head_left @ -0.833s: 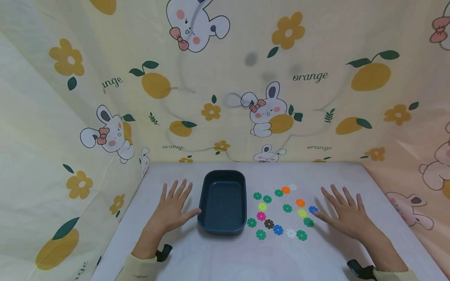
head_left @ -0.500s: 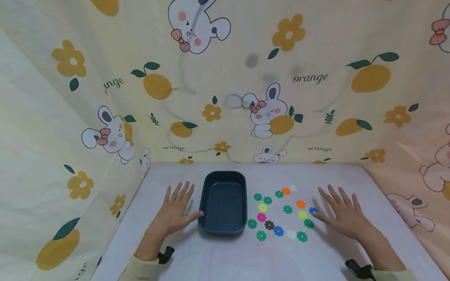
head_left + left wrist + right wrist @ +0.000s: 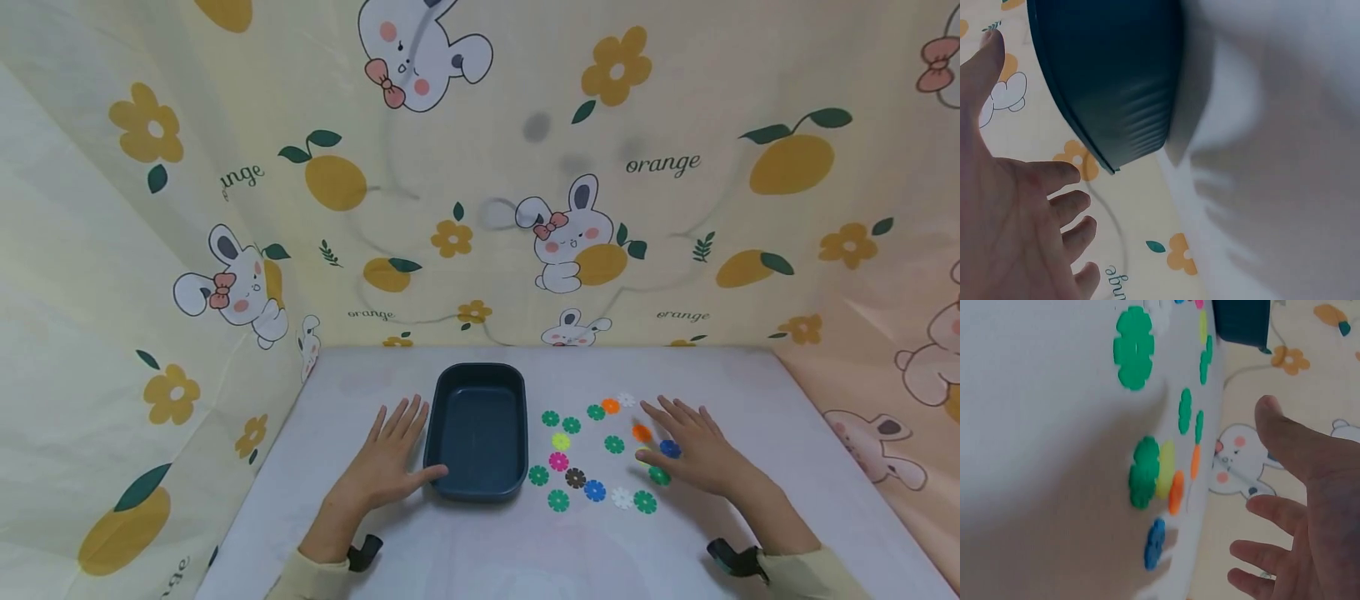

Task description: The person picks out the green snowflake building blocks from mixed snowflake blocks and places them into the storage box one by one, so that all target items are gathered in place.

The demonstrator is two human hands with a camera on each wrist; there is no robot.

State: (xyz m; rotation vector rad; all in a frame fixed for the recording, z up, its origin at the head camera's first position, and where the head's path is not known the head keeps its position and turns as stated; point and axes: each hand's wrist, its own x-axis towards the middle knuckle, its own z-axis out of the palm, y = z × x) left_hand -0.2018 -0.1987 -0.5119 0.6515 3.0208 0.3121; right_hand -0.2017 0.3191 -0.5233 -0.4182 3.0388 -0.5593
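Observation:
My left hand (image 3: pixel 390 462) hovers beside the left wall of a dark blue rectangular tray (image 3: pixel 476 433), fingers spread. Its thumb reaches over the tray's near-left rim in the head view; in the left wrist view a gap shows between thumb and tray (image 3: pixel 1110 75). Several flat, notched, flower-like plastic discs lie right of the tray, among them a pink disc (image 3: pixel 558 462), a brown disc (image 3: pixel 575 477) and a green disc (image 3: pixel 645 502). Over the right-hand discs hangs my right hand (image 3: pixel 693 450), holding nothing, near a blue disc (image 3: pixel 670 449). It partly hides a yellow disc.
A white tabletop (image 3: pixel 510 558) carries everything. Behind it and along both sides hangs a patterned cloth (image 3: pixel 495 150) with rabbits and oranges. A dark wrist device (image 3: pixel 365 552) sits on the left wrist, and another device (image 3: pixel 735 558) on the right.
My right hand has moved left, from beside the discs to above the rightmost ones. The left hand has shifted slightly right and nearer me, its thumb now over the tray's rim. Tray and discs stay put.

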